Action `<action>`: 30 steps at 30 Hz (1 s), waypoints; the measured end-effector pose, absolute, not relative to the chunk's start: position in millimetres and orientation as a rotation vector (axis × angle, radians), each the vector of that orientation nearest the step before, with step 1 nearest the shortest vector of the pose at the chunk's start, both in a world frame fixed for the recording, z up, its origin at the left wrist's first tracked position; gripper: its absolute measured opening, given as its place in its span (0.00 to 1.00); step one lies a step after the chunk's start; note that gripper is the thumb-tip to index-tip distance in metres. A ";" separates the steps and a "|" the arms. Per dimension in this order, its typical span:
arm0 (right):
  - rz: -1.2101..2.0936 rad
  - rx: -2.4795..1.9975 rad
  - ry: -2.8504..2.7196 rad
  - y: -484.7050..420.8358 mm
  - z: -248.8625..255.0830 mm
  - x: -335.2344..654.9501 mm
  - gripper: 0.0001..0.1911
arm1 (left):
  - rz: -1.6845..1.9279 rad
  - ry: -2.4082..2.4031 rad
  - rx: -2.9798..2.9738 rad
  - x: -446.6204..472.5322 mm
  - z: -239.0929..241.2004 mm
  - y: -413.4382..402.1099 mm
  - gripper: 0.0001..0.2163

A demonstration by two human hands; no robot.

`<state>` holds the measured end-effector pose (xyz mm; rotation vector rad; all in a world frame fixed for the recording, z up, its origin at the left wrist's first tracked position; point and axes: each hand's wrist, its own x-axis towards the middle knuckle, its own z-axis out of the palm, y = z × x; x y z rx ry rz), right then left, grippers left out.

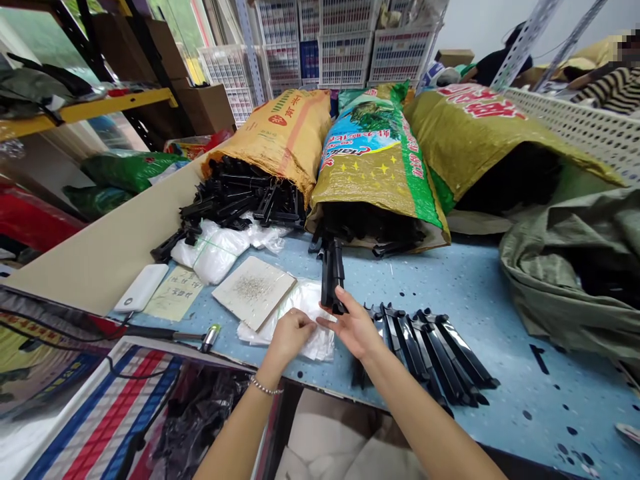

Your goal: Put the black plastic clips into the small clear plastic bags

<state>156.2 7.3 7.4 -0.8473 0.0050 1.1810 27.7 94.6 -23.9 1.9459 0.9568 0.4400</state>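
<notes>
A: What have the hands got?
B: The right hand (356,328) pinches the near end of a black plastic bar (332,280) standing on the blue table (500,300). The left hand (291,331) is curled on a clear bag (310,320).
A: Beyond?
B: 3 sacks (375,160) spilling black parts.

Two hands at a blue worktable among sacks of black plastic parts.
The right hand (356,328) grips an upright black part (333,277); the left hand (291,333) touches clear plastic bags (300,313). More black parts (430,353) lie just beside the right hand.
</notes>
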 end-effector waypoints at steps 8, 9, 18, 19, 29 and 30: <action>1.142 -0.971 -0.034 13.0 -2.2 152.8 0.18 | 0.643 1.060 2.262 0.5 4.8 86.6 0.07; 1.136 -0.977 -0.042 12.2 -0.9 153.1 0.17 | 0.597 1.064 2.368 -1.3 6.4 86.1 0.09; 1.833 -0.532 0.055 -69.7 25.4 136.4 0.27 | 0.497 0.875 2.296 3.2 -11.2 102.2 0.24; 1.919 -0.488 0.128 -75.7 21.6 131.7 0.29 | 0.502 0.832 2.263 0.8 -12.8 104.6 0.25; 1.955 -0.414 0.246 -67.2 -6.3 126.7 0.30 | 0.436 0.673 2.416 -20.9 1.5 83.4 0.36; 1.939 -0.418 0.231 -65.8 -6.3 127.9 0.29 | 0.416 0.600 2.430 -20.0 5.7 74.8 0.36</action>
